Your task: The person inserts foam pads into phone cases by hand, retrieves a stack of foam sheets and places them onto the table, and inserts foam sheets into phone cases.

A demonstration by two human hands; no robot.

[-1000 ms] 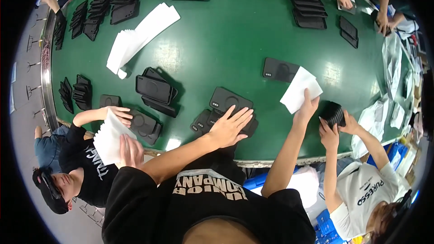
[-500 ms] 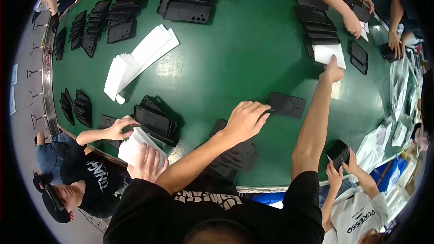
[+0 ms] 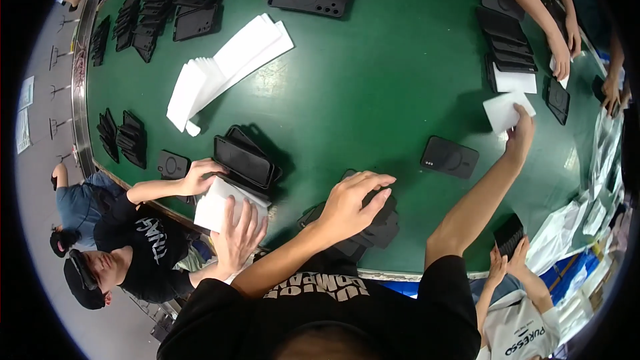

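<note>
My right hand [image 3: 521, 127] pinches a white sheet [image 3: 503, 112], held just in front of a row of black phone cases [image 3: 510, 47] at the right. More white sheets [image 3: 519, 83] stick out from under that row. Flat on the green table, left of my right hand, lies a single black phone case [image 3: 450, 157] with a ring mark and small camera holes. My left hand [image 3: 353, 200] is open and holds nothing, its thumb apart from its fingers. Below it, a loose pile of black phone cases [image 3: 380, 227] is partly hidden by my hand and forearm.
At my left, a co-worker's hands [image 3: 240, 227] hold white sheets [image 3: 217, 205] beside stacked phone cases [image 3: 243, 160]. A fanned white sheet stack [image 3: 230, 70] lies farther off. Another person's hands [image 3: 510, 257] grip dark cases at the right, near plastic bags [image 3: 560, 217].
My right hand has drawn a white sheet away from the row of phone cases. My left hand has let go of the single phone case and moved back toward me. The view has shifted.
</note>
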